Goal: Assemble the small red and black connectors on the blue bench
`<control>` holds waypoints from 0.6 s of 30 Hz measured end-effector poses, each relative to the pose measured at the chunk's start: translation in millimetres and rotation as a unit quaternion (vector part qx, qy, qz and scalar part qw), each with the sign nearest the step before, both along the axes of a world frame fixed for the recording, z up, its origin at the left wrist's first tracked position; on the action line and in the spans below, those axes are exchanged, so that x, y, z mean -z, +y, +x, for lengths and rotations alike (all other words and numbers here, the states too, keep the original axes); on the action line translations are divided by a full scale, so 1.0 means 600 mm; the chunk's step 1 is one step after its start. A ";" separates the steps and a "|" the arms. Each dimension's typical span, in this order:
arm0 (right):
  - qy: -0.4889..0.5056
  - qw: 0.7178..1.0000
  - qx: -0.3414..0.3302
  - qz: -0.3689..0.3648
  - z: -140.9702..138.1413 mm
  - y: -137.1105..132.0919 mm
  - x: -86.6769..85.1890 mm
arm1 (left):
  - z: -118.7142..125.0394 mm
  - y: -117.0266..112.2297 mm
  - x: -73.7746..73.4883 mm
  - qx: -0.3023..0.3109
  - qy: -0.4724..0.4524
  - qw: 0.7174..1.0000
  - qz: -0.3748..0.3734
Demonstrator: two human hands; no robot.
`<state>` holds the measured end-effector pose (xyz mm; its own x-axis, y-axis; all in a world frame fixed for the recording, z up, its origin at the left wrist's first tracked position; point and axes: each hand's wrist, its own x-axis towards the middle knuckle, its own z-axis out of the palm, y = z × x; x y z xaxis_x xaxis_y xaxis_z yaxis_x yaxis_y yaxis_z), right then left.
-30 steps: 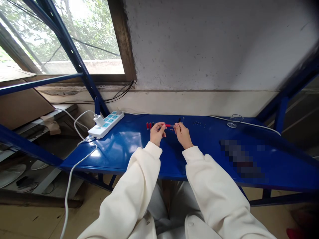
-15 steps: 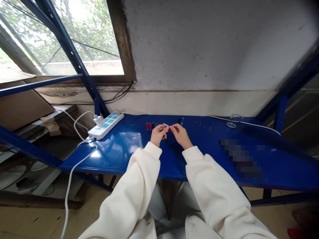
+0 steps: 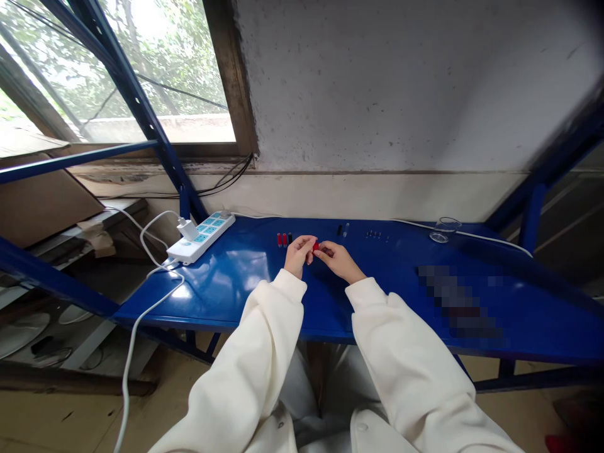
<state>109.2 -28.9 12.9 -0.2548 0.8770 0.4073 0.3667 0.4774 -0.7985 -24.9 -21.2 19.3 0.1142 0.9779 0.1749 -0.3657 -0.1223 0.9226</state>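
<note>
Over the middle of the table, my left hand [image 3: 298, 253] is closed, thumb and fingers pinching a small red tube-like piece [image 3: 316, 246]. My right hand [image 3: 340, 258] is closed on the same piece from the other side, and my fingers cover much of it. Just left of my left hand stand two small red tubes [image 3: 282, 240] with clear lower ends and a black one [image 3: 290, 238]. Behind my right hand are a black tube [image 3: 339, 230] and a clear tube [image 3: 346, 229].
Several tiny clear pieces [image 3: 374, 234] lie right of the tubes. A clear glass [image 3: 440, 237] is near the back right. A white power strip [image 3: 202, 238] with a plug and cables lies at the left on the blue table [image 3: 387, 302]. A blurred patch [image 3: 457, 302] covers something at right.
My right hand has shifted slightly left and down, closer to my left hand. The red piece now shows more upright between the fingertips; the clear part seen earlier is hidden.
</note>
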 end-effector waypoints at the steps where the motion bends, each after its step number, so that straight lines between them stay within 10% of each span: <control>1: -0.002 1.000 -0.001 0.000 0.000 -0.001 0.000 | 0.000 0.000 0.001 0.001 -0.002 1.000 0.001; 18: -0.167 0.952 0.245 -0.076 0.099 0.063 0.001 | 0.000 0.002 0.008 -0.049 0.055 0.997 -0.033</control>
